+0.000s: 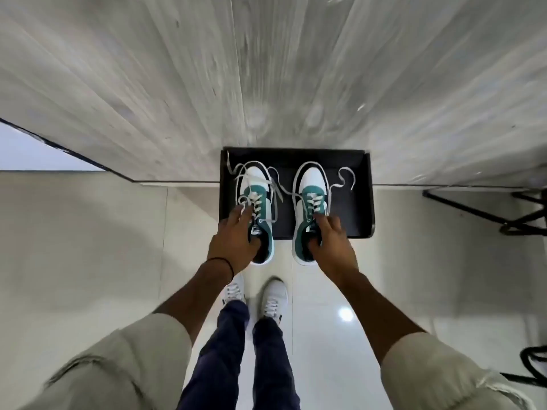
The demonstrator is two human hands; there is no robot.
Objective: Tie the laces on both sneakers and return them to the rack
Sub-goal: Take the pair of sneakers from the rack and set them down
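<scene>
Two white, green and black sneakers sit side by side, toes pointing away from me, partly over a black rack shelf (pixel 359 202). My left hand (pixel 233 241) grips the collar of the left sneaker (pixel 257 184). My right hand (pixel 331 244) grips the collar of the right sneaker (pixel 310 187). Both pairs of white laces (pixel 344 180) hang loose and untied, trailing across the shelf. The heels of both sneakers stick out past the shelf's front edge, over the floor.
A pale wood-grain panel (pixel 266 84) rises behind the shelf. Glossy white floor tiles (pixel 88 232) lie below. My own feet in white shoes (pixel 273 297) stand just behind the sneakers. Black metal legs (pixel 521 214) stand at the right, and a black cable (pixel 532 362) lies lower right.
</scene>
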